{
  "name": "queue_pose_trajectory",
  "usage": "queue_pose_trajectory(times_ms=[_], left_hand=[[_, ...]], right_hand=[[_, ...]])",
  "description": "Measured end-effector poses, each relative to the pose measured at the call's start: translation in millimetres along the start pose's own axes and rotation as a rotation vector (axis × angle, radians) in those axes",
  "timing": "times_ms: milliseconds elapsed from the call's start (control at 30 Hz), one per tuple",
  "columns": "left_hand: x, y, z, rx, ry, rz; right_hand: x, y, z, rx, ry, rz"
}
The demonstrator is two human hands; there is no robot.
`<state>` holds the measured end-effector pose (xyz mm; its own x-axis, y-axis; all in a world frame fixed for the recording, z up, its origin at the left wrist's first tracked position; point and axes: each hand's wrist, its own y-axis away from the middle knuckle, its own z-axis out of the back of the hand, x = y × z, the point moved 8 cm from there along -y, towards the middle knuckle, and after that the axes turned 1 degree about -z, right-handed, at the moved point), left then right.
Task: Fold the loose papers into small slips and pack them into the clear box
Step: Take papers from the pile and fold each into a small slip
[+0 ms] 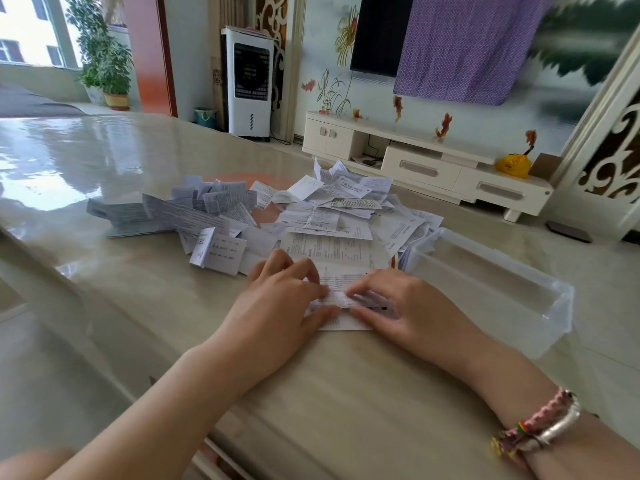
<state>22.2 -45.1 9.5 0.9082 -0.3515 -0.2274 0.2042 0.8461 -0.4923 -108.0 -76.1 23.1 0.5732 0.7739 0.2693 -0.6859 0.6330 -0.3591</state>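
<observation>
The table (104,306) spreads out under both hands, glossy and pale. Beyond the fingertips lies the heap of loose papers (346,209), unfolded sheets piled loosely, with a second heap of already folded slips (214,216) beyond and outward of the left hand. The clear box (519,299) sits just outside the right hand, its long side running away from the person, and looks to hold nothing yet, though its clear walls make that hard to judge.

Between the two hands lies the sheet (341,299) being worked on, flat on the table, its fold line running from one hand to the other. The left hand (284,303) has its fingers curled and pinching the sheet's left part at the crease, thumb underneath the edge. The right hand (405,306) mirrors it, fingertips pinching the right part of the same crease.

The fold seems half made. Once it is a slip, the box is nearer the right hand, so that hand would have the shorter carry, sideways and outward.
</observation>
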Motion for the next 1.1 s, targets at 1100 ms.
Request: queue_pose_trajectory(times_ms=[1100], left_hand=[[-1.7,-1.9,2.0,-0.060,-0.029,0.025]], right_hand=[[-6.7,-5.8,-12.0,-0.009,0.196,-0.055]])
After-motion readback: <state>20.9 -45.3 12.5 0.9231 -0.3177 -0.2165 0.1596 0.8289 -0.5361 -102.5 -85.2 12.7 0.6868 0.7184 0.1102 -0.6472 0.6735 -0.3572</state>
